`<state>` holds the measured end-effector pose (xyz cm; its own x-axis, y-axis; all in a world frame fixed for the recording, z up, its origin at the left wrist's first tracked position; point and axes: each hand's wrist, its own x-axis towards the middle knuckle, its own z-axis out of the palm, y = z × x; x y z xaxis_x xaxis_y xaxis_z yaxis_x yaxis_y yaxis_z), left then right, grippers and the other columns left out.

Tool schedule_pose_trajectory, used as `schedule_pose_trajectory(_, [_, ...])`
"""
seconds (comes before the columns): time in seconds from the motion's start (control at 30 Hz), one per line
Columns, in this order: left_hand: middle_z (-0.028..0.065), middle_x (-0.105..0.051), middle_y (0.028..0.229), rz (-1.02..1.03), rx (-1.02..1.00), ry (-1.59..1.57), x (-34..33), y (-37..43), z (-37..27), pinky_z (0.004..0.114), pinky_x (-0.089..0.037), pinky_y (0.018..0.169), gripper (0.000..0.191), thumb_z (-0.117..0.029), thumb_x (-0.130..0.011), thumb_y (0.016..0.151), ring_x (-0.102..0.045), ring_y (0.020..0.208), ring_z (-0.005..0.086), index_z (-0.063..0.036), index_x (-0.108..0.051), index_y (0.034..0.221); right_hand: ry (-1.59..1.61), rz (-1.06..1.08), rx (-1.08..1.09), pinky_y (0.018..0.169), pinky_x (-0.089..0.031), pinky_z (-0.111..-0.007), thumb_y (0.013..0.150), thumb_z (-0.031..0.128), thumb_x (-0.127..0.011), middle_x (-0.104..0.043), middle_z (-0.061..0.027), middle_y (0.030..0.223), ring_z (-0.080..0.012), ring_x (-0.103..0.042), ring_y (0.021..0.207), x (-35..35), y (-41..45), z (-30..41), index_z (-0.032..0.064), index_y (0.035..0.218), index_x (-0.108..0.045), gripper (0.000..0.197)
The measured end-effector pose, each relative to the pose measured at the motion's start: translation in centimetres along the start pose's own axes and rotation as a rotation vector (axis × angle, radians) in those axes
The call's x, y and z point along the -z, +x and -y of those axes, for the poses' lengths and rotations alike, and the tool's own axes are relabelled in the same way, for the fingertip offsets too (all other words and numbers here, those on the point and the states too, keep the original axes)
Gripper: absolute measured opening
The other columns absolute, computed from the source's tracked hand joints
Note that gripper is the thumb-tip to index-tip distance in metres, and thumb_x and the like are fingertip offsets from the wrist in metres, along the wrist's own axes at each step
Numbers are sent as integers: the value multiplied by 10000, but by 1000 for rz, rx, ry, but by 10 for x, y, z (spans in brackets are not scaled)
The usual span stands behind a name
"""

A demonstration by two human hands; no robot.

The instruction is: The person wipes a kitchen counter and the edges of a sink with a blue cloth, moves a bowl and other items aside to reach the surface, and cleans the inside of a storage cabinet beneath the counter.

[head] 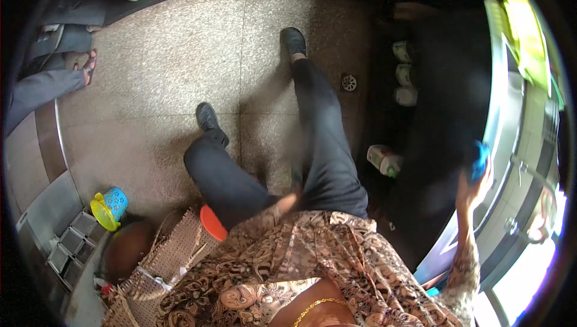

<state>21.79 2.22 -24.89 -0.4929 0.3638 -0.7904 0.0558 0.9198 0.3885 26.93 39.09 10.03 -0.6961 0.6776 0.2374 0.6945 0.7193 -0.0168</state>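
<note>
At the right, my right hand [473,189] is closed around a blue item [480,161], possibly a cloth, at the edge of a counter [496,101]. My left hand [285,204] hangs low in front of my patterned top, near my thighs. It is blurred, and a dark, thin shape shows just above it; whether the fingers hold this cannot be told. Under the counter, in shadow, a white bottle with a green cap [384,161] lies near several pale containers [403,74].
Another person's legs and sandalled foot [89,67] are at the upper left. A round floor drain [349,82] lies right of my shoe. At the lower left are a wicker basket [173,248], a blue cup [116,201], a yellow container [103,213] and a metal rack [72,246].
</note>
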Motion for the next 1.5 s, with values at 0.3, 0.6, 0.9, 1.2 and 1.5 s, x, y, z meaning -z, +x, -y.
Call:
schedule_pose_trajectory(0.3, [207, -560, 954, 80, 45, -67, 26, -1, -7, 382, -409, 767, 406, -356, -394, 807, -526, 902, 348, -37, -503, 1033, -150, 102, -97, 957, -223, -455, 695, 116, -582, -350, -212, 1218, -372, -326, 1132, 18, -41, -19, 26, 1240, -320, 611])
schedule_pose_trajectory(0.6, [224, -561, 926, 7, -92, -153, 128, 48, -45, 409, -422, 741, 442, -395, -399, 812, -532, 873, 367, -35, -477, 1058, -108, 273, -207, 973, -234, -425, 637, 41, -586, -336, -226, 1231, -376, -306, 1149, 8, -21, 25, 27, 1244, -288, 676])
schedule_pose_trajectory(0.9, [177, -593, 774, -164, 124, -100, 152, 86, -65, 459, -448, 638, 467, -486, -425, 783, -568, 742, 365, -58, -545, 924, -108, 202, -153, 938, -281, -442, 621, 50, -608, -327, -236, 1233, -411, -342, 1111, -8, -20, 19, 35, 1242, -282, 702])
schedule_pose_trajectory(1.2, [172, -572, 694, -354, 58, 40, 83, 91, -2, 470, -435, 545, 320, -351, -413, 806, -553, 638, 360, -88, -593, 827, -65, 167, -144, 958, -226, -484, 592, 34, -602, -308, -229, 1256, -408, -301, 1147, -8, -43, 8, 50, 1240, -297, 716])
schedule_pose_trajectory(1.5, [199, -571, 760, 124, -193, -67, 189, 144, -33, 436, -445, 608, 301, -286, -394, 824, -558, 695, 349, -61, -585, 882, 14, 176, -222, 952, -235, -486, 581, 56, -610, -305, -241, 1254, -429, -302, 1137, -15, -53, 8, 58, 1248, -295, 738])
